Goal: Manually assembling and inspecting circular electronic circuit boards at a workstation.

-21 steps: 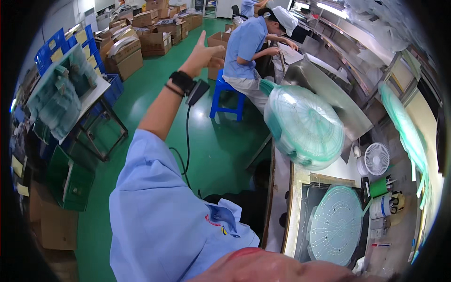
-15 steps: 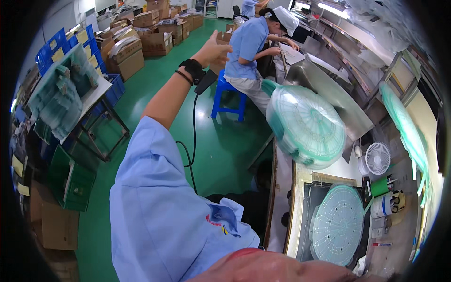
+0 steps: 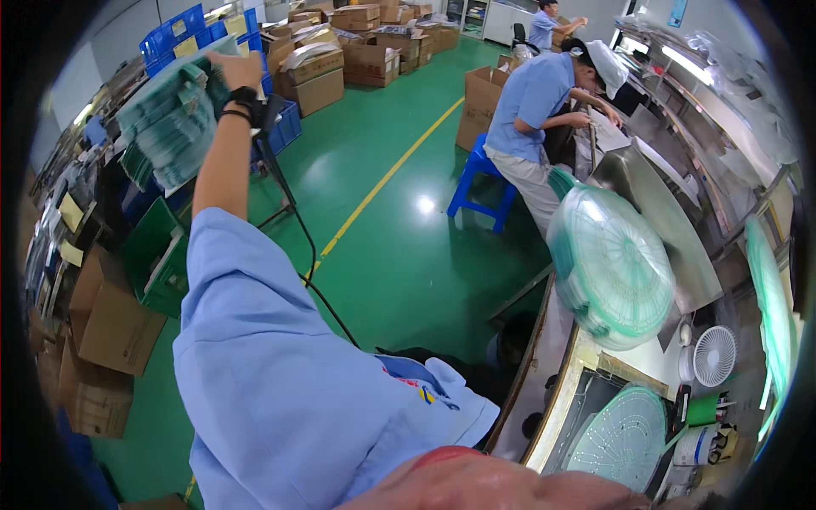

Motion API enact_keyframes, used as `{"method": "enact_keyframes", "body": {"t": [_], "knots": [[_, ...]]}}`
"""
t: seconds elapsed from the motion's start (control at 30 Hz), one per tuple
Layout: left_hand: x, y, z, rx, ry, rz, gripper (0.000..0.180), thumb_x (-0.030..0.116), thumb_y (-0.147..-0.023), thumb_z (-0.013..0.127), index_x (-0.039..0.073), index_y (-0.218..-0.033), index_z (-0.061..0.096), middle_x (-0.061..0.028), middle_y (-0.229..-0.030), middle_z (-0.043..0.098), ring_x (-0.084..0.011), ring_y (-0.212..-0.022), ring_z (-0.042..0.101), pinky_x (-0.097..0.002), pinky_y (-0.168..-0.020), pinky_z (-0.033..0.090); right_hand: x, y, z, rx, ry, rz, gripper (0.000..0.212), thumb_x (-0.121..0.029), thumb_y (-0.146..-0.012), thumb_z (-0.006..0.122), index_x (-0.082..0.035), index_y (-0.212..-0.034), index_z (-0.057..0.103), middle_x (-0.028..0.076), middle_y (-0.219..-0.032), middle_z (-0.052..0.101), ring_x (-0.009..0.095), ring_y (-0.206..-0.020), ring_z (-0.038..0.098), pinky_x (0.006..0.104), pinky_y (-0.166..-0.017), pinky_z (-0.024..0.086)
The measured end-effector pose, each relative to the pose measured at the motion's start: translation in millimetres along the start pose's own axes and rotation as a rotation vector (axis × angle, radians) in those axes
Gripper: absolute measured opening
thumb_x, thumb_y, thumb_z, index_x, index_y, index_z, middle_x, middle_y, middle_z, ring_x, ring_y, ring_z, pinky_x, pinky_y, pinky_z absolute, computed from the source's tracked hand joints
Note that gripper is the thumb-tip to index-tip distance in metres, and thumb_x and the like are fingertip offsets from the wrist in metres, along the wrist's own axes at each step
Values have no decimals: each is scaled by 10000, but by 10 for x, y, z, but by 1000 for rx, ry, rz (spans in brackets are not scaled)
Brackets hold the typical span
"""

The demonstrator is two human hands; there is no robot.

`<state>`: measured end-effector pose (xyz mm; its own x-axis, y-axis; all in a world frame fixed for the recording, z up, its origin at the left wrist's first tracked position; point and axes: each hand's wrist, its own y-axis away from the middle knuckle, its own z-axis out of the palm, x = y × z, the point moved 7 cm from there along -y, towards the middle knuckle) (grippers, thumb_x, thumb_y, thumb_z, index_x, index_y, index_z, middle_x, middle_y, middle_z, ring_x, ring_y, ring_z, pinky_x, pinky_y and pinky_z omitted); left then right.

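My left hand (image 3: 238, 70), with a black band device on its wrist, reaches out to the far left. It is at the upper right edge of a stack of translucent teal-green sheets (image 3: 170, 127). The fingers are bent toward the stack and partly hidden, so whether they grip a sheet cannot be told. A black cable (image 3: 327, 310) runs down from the wrist device. My right hand is out of view. On the right, a pile of round translucent green discs (image 3: 616, 268) stands on the bench, and another perforated round disc (image 3: 625, 433) lies on a dark panel.
A co-worker (image 3: 535, 110) sits on a blue stool (image 3: 480, 191) by a curved metal sheet (image 3: 667, 221). A small white fan (image 3: 715, 355) stands on the bench. Cardboard boxes (image 3: 314, 76), a green crate (image 3: 157, 255) and an open carton (image 3: 110, 314) rest on the floor.
My left hand has swung left from over the aisle to the stack of teal sheets. The view has turned left, so the bench and co-worker appear farther right.
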<state>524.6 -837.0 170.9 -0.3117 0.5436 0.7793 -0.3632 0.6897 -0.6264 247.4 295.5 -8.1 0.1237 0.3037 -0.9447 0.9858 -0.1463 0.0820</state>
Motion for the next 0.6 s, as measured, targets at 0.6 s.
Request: {"method": "enact_keyframes", "body": {"t": [0.6], "knots": [[389, 364, -651, 159, -327, -351, 1018, 130, -786, 605, 87, -1385, -218, -278, -1276, 387, -301, -846, 597, -375, -708, 525, 18, 173, -33, 91, -86, 18, 386, -107, -931, 417, 71, -1274, 399, 173, -1060, 565, 212, -766, 582, 266, -555, 504]]}}
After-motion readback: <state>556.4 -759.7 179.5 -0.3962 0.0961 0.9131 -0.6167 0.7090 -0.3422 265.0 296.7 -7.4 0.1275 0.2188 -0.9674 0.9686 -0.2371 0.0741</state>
